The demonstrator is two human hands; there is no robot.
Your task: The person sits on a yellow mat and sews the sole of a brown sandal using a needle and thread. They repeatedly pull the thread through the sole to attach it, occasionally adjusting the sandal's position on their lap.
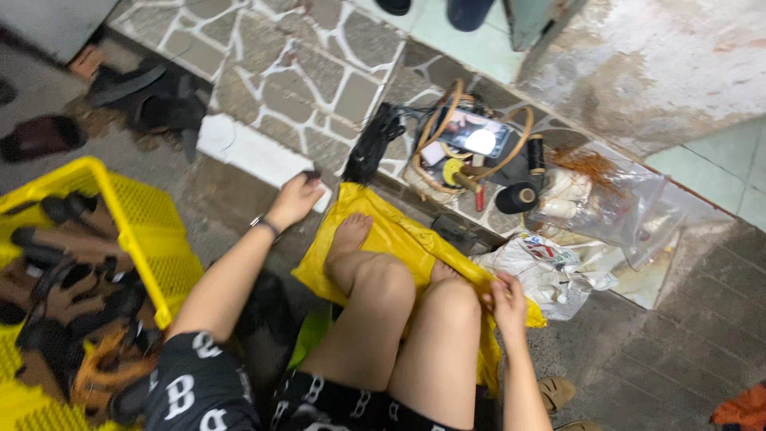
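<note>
I sit on the ground with my bare legs over a yellow plastic sheet (399, 231). My left hand (297, 197) reaches out to the left and rests on the white stone edge (247, 152) of a step, fingers closed over a small dark thing that I cannot make out. My right hand (506, 297) is by my right knee, pinching the edge of the yellow sheet. A dark band sits on my left wrist.
A yellow crate (144, 231) of dark shoe parts stands at left. On the step lie a lit phone (479, 137), black thread spools (519, 195), cords and clear plastic bags (614, 199). A crumpled white bag (542, 271) lies by my right hand. Sandals lie at upper left.
</note>
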